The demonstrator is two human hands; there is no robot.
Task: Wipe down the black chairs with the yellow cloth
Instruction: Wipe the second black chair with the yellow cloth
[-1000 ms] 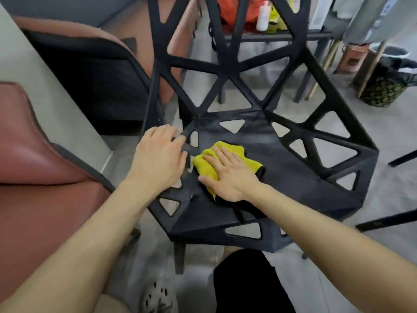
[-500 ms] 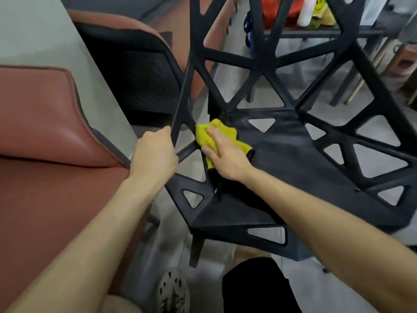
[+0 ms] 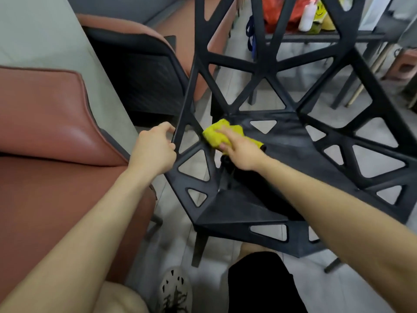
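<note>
At the far left a reddish padded seat (image 3: 56, 132) with a smooth, leather-like skin is sitting idle. The left hand (image 3: 155, 150) is curling its fingers round a side strut of the black chair (image 3: 288, 145), steadying it. Just beside it the yellow cloth (image 3: 216, 134), soft and bunched, is lying at the seat's back-left corner under the right hand (image 3: 239, 150), whose fairly straight fingers are pressing it down. The work looks midway: the hard, matte lattice of triangular openings to the right probably needs wiping.
</note>
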